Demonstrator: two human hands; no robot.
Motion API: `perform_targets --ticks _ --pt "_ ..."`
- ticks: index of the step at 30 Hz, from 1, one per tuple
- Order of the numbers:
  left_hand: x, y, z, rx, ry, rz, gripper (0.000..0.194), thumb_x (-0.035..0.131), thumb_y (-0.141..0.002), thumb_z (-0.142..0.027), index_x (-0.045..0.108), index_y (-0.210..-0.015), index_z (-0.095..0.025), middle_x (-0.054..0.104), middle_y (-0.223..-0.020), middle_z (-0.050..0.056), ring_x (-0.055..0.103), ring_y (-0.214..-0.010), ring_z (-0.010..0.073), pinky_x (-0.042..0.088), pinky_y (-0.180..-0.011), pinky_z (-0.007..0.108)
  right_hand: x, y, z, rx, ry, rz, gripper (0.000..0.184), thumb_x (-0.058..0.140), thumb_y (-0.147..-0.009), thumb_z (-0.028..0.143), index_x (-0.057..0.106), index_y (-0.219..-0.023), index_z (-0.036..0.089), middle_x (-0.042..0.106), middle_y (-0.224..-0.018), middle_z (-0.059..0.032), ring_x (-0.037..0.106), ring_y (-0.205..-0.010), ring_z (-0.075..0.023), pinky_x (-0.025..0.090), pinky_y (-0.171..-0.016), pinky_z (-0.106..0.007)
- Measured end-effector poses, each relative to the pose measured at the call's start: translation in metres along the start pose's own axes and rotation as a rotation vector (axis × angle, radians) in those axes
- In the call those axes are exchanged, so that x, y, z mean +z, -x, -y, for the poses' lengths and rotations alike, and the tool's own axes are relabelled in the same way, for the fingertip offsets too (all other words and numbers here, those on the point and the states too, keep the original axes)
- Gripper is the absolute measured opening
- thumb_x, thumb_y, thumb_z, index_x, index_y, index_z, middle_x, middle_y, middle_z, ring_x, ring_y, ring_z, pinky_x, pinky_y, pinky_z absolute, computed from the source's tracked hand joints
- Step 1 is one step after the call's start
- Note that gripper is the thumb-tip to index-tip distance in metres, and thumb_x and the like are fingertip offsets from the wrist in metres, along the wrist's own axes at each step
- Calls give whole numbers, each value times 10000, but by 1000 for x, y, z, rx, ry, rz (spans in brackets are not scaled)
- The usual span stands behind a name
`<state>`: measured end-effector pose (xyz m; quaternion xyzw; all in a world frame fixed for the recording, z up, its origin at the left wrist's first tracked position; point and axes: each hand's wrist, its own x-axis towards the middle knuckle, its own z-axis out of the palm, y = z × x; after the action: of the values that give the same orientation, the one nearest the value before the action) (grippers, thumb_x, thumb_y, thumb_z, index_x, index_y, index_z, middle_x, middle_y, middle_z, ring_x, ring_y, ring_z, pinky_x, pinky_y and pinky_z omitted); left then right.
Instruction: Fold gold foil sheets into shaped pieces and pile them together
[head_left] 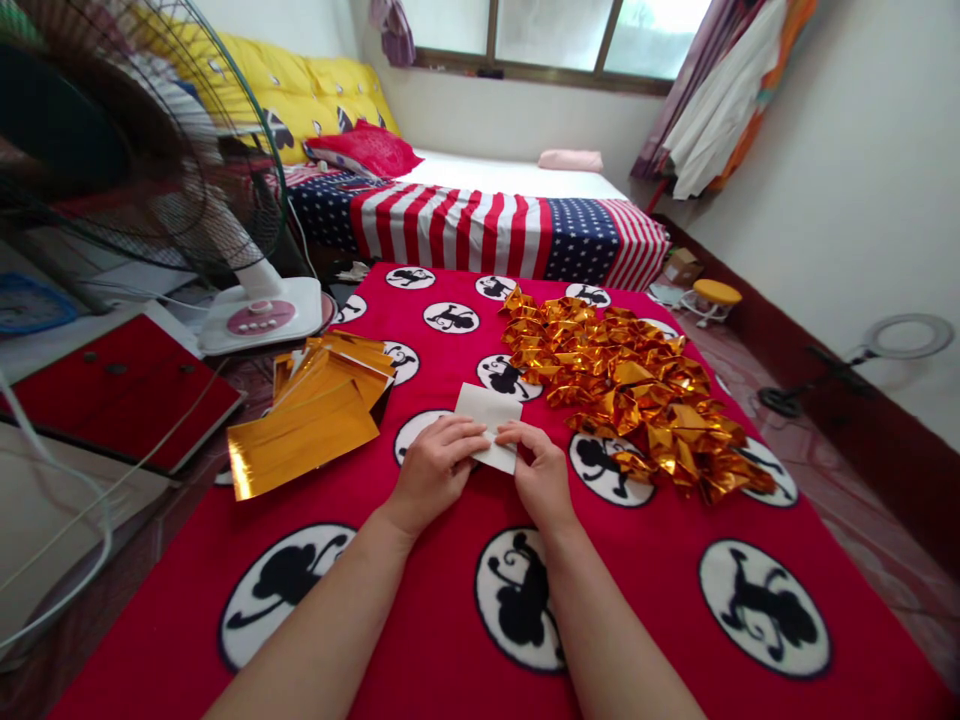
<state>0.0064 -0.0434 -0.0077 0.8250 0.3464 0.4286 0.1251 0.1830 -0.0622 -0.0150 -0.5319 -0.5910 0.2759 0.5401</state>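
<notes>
A small sheet of paper [491,403], pale side up, lies on the red cloth between my two hands. My left hand [439,455] rests over its left side, fingers together and reaching across to the middle. On its right edge my right hand [536,465] pinches with bent fingers and thumb. To the left is a loose stack of shiny gold paper sheets [304,435]. Several rows of folded gold paper pieces [607,365] spread over the cloth on the right. The underside of the sheet is hidden.
The red cloth [405,640] with white circles and black figures covers the table. A standing fan [259,315] is at the left beside a red panel [120,380]. Beyond the table is a bed with a striped, starred cover [480,230]. A yellow stool [716,292] and ring light [907,335] stand right.
</notes>
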Motion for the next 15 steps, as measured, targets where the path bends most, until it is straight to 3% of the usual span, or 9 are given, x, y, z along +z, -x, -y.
perform_targets --ticks 11,15 --pt "-1 3 4 -104 89 -52 332 573 -772 -20 726 -992 -216 741 -1054 72 686 -987 206 553 -922 392 -1 0 -5 -13 2 14 269 561 -703 69 725 -846 228 730 -1005 -49 658 -1034 -222 477 -990 -417" --pt "-2 3 2 -91 78 3 332 579 -744 -4 732 -953 -212 750 -943 53 689 -894 199 564 -859 364 -4 0 -7 -20 -9 34 320 521 -680 23 725 -823 223 726 -1014 -55 648 -1070 -226 467 -1004 -423"
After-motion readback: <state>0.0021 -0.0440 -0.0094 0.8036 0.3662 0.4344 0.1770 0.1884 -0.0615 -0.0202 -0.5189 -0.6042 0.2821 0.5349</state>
